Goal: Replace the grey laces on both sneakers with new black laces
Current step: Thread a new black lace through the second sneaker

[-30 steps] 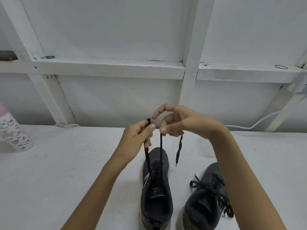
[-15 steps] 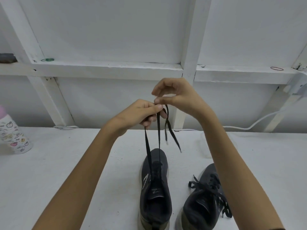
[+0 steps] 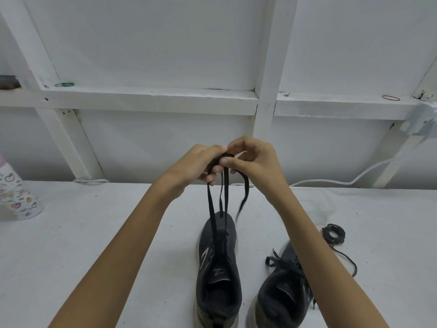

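Black lace [image 3: 225,197] was pinched by left hand [image 3: 201,165] and right hand [image 3: 256,159], likely tying a bow; next, pull it tight.

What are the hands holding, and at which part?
The left hand and right hand together pinch the black lace, high on its two strands, above the left sneaker.
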